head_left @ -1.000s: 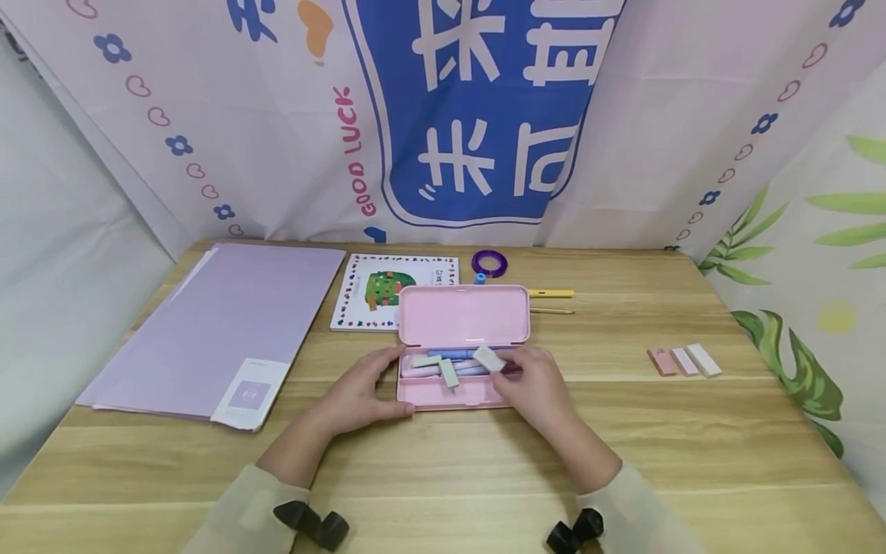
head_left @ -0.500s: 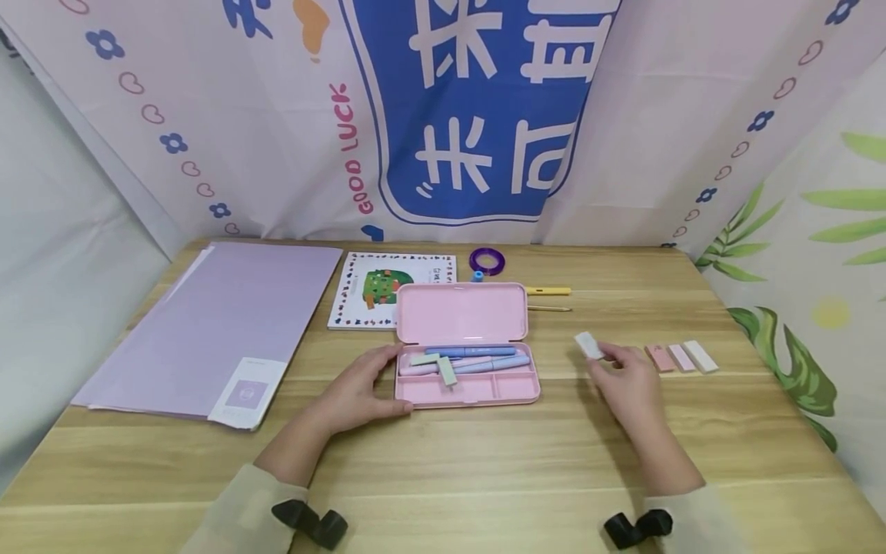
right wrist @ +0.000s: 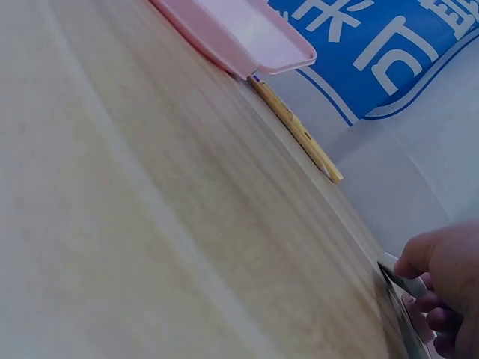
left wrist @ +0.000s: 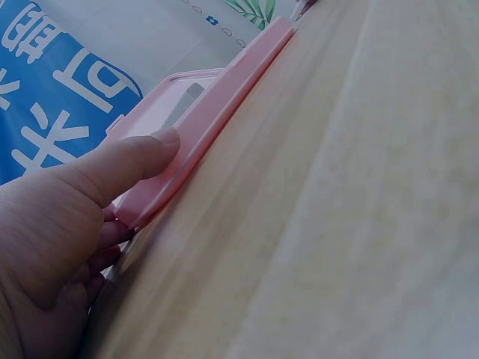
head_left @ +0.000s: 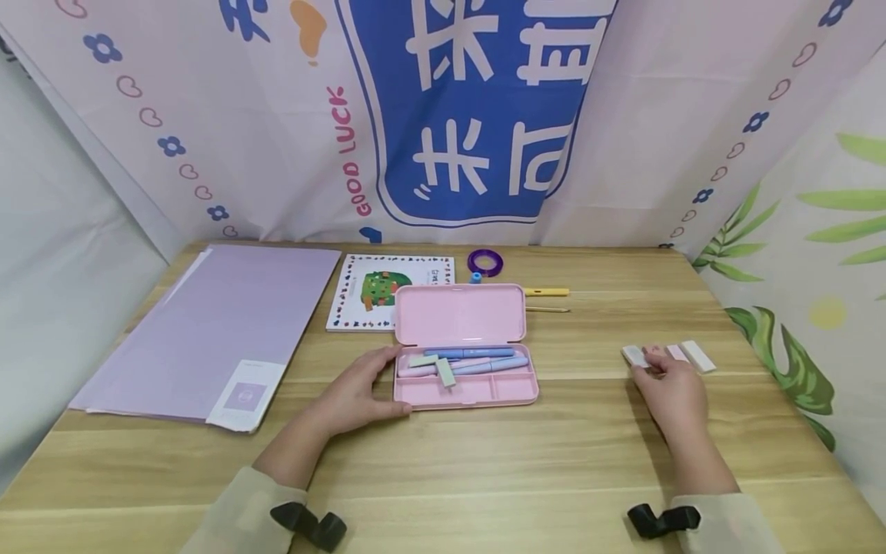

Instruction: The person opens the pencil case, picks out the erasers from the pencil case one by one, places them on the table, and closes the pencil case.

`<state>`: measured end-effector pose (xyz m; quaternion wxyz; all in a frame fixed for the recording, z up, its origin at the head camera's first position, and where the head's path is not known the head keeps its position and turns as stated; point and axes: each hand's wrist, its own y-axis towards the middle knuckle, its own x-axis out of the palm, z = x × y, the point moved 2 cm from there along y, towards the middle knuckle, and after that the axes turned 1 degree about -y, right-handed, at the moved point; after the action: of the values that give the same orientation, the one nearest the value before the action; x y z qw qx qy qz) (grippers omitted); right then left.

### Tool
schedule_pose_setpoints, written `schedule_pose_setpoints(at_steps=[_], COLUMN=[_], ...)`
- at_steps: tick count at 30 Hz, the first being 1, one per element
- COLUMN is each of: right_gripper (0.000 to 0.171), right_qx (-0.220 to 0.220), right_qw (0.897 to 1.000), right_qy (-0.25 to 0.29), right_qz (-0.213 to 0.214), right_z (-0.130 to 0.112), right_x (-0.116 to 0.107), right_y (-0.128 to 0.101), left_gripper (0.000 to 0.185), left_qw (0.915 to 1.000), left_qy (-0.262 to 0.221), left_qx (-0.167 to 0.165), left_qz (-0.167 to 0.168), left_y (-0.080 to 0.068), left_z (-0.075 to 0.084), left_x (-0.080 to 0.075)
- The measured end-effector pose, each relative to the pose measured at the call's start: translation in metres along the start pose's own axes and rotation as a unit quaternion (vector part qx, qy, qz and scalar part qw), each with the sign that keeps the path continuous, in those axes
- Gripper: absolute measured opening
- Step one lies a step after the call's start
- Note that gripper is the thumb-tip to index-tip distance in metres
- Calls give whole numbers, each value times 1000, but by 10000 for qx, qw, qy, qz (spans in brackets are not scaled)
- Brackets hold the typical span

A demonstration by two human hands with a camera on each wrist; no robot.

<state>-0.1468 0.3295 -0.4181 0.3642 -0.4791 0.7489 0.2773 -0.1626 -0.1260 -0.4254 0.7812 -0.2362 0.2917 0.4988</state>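
My left hand point(head_left: 356, 392) holds the left end of an open pink pencil case point(head_left: 446, 402). Its thumb lies along the front edge, as the left wrist view also shows, and the fingers are at the side. Inside the case are blue and pink pens point(head_left: 477, 352) and two pale green erasers point(head_left: 446, 372). Over on the right, my right hand point(head_left: 674, 392) pinches a whitish eraser point(head_left: 633, 355) between thumb and fingers, at the left end of a row. Beside it are a dark pink eraser point(head_left: 654, 350), partly covered by the fingers, a light pink eraser point(head_left: 675, 352) and a white eraser point(head_left: 698, 356).
A large lilac folder point(head_left: 228, 323) lies on the left of the wooden table point(head_left: 484, 469). Behind the case are a booklet with a green cartoon point(head_left: 346, 296), a purple tape roll point(head_left: 485, 262), a yellow pen point(head_left: 548, 292) and a thin gold pencil point(head_left: 549, 309). A printed cloth point(head_left: 637, 154) hangs at the back.
My right hand has lifted the whitish eraser out of the pencil case and carried it right to the row of erasers. My left hand has stayed on the case.
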Motion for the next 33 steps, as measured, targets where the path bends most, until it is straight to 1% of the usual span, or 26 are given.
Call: schedule_pose_setpoints(at_steps=[7,14,16,18,19,22,26,28,33], right_gripper=[43,53,56,55,55,54,51,48,44], right_qx=[-19,156,165,74,7,-387,-912,-1094,-1634], right_qw=[9995,9988,9989,9994,9995,9992,9952,9924,9817], right_qy=[-304,-322,-330,-296,-284,-121,127,239,508], right_qz=[-121,-344,-297,-170,-123,-73,-327,-511,-836], right_z=[1,-1,-4,-10,-14,-30,-59,-76,-114], right_x=[3,2,0,0,1,7,27,40,68], right_y=[-1,-1,-3,-6,-8,-14,-26,-33,-53], left_gripper=[97,97,97,97,97,98,98,98,98], left_qw=[10000,10000,10000,10000,10000,10000,10000,10000,10000], left_qy=[-10,-20,-44,-54,-50,-51,-54,-68,-92], left_qx=[-24,3,15,15,11,-23,-21,-19,-28], left_qz=[32,37,31,19,14,15,3,-2,-10], left_y=[-1,0,0,0,0,-1,-1,-1,-1], left_z=[-1,-1,0,0,-1,-1,-1,-1,0], left_x=[0,0,0,0,0,0,0,0,0])
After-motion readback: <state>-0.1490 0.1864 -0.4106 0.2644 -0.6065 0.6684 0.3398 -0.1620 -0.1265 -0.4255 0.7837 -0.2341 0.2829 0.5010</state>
